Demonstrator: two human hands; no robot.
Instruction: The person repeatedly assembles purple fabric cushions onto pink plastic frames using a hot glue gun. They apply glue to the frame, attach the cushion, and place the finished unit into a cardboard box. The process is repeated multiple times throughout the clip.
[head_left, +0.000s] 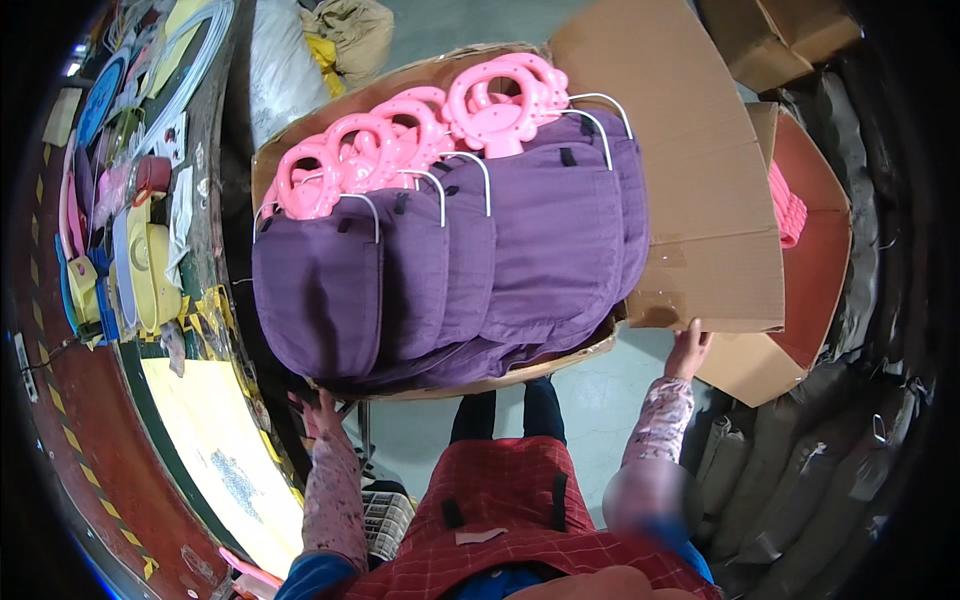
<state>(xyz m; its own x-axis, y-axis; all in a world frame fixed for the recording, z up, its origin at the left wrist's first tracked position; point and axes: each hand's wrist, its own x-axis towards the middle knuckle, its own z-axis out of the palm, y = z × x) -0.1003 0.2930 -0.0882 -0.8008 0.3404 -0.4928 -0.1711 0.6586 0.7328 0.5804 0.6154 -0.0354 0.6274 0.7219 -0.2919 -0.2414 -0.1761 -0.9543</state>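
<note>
A large cardboard box (470, 385) stands in front of me. Purple fabric covers (555, 240) with white wire frames overlap inside it, several deep. Pink plastic rings (495, 110) with bumpy outlines rise along their far side. My left hand (325, 418) is closed at the box's near left corner, its fingers partly hidden by the rim. On the right, my right hand (688, 352) grips the lower edge of the raised cardboard flap (700, 200), thumb on the face towards me and the other fingers mostly hidden.
To the left runs a workbench (190, 560) with yellow and blue plastic parts, cables and striped tape. Another open box (820, 280) with pink pieces (787, 208) sits right, beside grey sacks (780, 490). Beyond the box lie a white sack (285, 75) and a beige sack (352, 40).
</note>
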